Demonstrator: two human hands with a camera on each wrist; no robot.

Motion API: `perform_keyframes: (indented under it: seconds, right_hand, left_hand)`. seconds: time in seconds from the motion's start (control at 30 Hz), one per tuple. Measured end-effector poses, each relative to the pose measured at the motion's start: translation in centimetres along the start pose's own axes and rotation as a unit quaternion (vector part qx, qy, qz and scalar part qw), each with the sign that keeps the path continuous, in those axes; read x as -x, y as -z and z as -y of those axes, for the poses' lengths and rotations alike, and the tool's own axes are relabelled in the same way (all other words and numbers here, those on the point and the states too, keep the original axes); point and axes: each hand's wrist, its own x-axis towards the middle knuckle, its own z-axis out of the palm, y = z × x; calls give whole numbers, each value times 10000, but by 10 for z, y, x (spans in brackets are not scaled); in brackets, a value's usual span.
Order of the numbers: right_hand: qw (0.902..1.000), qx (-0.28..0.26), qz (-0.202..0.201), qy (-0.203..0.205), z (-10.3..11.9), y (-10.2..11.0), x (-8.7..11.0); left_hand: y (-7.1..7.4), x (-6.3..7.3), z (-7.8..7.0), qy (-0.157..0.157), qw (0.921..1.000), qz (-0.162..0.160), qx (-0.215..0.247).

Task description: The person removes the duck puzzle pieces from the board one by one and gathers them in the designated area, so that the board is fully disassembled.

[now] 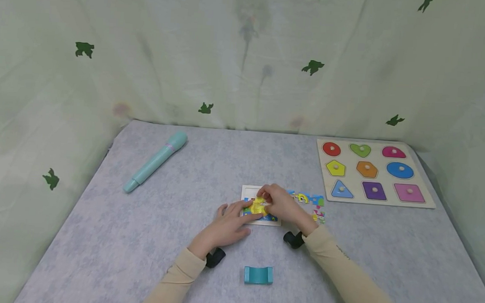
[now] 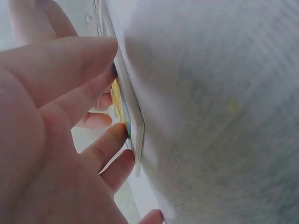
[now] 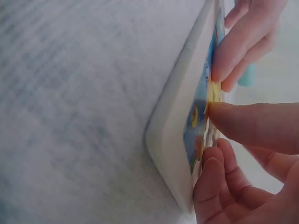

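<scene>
A small jigsaw puzzle in a white frame (image 1: pixel 263 223) lies in the middle of the table, with blue and yellow picture parts inside it. My left hand (image 1: pixel 228 226) reaches over from the left, its extended fingertips resting on the picture and the frame's edge. From the right, my right hand (image 1: pixel 284 206) bends its fingers over the picture and pinches a yellow puzzle piece (image 1: pixel 259 206) at the puzzle's surface. Up close in the right wrist view, the thumb (image 3: pixel 252 125) touches the yellow edge while curled fingers (image 3: pixel 212 186) sit at the frame's side.
Loose puzzle pieces (image 1: pixel 317 200) lie right of the frame, partly behind my right hand. A shape-peg board (image 1: pixel 366 188) occupies the back right. A teal microphone-shaped toy (image 1: pixel 155 164) lies at the left. In front sits a small teal curved block (image 1: pixel 258 275). A cloth curtain (image 1: pixel 169 48) backs the table.
</scene>
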Motion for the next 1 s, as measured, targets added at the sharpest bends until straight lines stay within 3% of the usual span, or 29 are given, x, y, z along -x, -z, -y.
perform_keyframes:
  seconds: [0.23,0.53,0.8,1.0]
  right_hand:
    - [9991,244,69,333,-2,0,1]
    - [9974,-475,183,501,-6,7,-2]
    - [9956,-915,31,198,-10,14,-1]
    - [9924,-1191,-194,252,-22,27,6]
  left_hand:
    - [2,1,-1,43,9998,66,182]
    - [1,0,0,-33,9999,33,118]
    - [2,1,0,-3,9999,47,154]
    - [2,2,-2,78,9997,46,241]
